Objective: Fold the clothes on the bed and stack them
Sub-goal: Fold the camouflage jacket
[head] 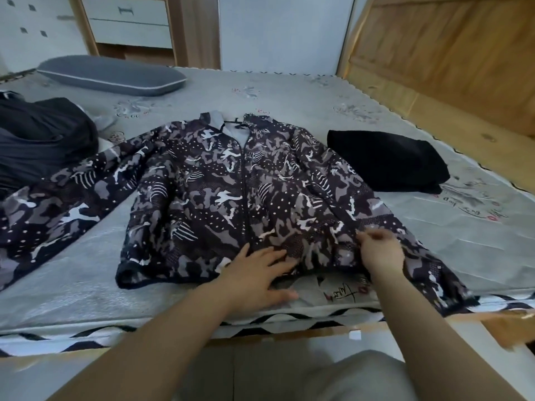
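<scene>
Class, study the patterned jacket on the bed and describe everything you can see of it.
The patterned jacket lies front up and spread flat on the mattress, collar away from the viewer, zip closed. Its thin-looking fabric carries a dark camouflage print with white dots and stripes. One sleeve stretches out to the viewer's left. The left hand rests flat on the hem; the right hand pinches the fabric near the other sleeve.

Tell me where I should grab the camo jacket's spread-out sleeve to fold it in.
Probably at the cuff end of the long sleeve, coming from the left. It lies flat and stretched away from the camo jacket, so lifting its far end swings it over the body. The left hand lies nearest; the right hand pinches the hem.
</scene>
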